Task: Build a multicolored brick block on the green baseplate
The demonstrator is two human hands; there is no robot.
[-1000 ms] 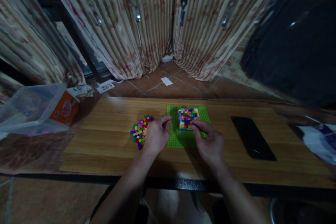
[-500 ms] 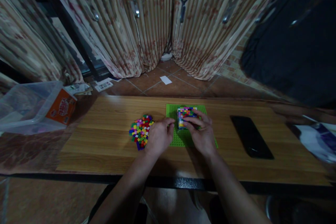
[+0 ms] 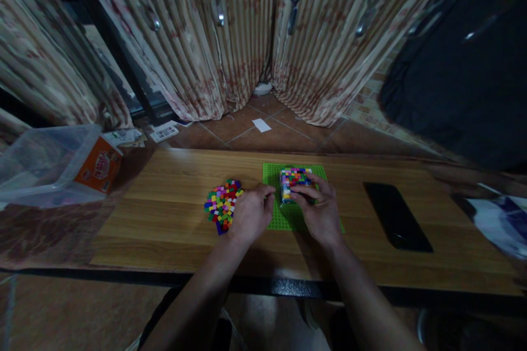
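On the green studded baseplate (image 3: 290, 222) stands a low block built of small multicoloured toy bricks (image 3: 293, 177). My right hand (image 3: 321, 207) grips this block from its right side, thumb at the near face and fingers over the far right part, hiding some of it. My left hand (image 3: 254, 213) hovers at the plate's left edge with thumb and forefinger pinched together, pointing toward the block. Whatever sits between those fingertips is too small to make out. Left of that hand lies a heap of loose coloured bricks (image 3: 222, 205), partly covered by it.
A black phone-like slab (image 3: 397, 216) lies on the wooden table (image 3: 164, 208) at right. Beyond the table's left end is a clear plastic bin (image 3: 53, 170) with an orange label. Curtains (image 3: 230, 55) hang behind, and papers (image 3: 164, 131) lie on the tiled floor.
The whole view has shifted slightly, so everything appears a little farther right. Both hands keep nearly the same pose over the baseplate.
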